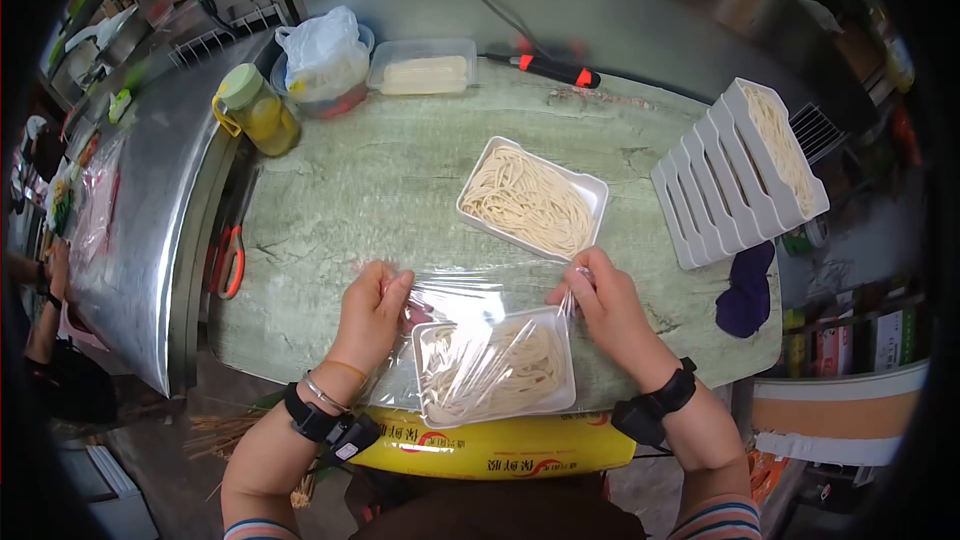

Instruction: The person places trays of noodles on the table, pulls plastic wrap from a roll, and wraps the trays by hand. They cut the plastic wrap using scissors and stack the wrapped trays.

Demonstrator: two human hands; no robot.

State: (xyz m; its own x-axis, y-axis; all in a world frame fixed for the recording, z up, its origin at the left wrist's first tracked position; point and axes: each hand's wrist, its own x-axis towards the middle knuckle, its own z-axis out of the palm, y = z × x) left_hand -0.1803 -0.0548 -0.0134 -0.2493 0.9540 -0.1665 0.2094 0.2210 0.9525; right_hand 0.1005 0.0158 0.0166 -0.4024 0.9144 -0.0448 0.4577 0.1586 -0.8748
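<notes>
A sheet of clear plastic wrap (455, 292) stretches between my two hands. My left hand (372, 315) pinches its left corner, and my right hand (605, 300) grips the right corner. Under the film lies a white tray of noodles (495, 368) at the front edge of the table. The film runs back toward a yellow cling film roll box (480, 448) close to my body. Just beyond my hands sits a second white tray of noodles (530, 198), with no film seen on it.
Stacked white trays (735, 175) stand at the right, noodles in the end one, beside a dark cloth (745, 290). Orange-handled scissors (231, 262) lie at the left edge. A yellow jar (262, 115), a plastic container (423, 68) and a red-black tool (555, 70) are at the back.
</notes>
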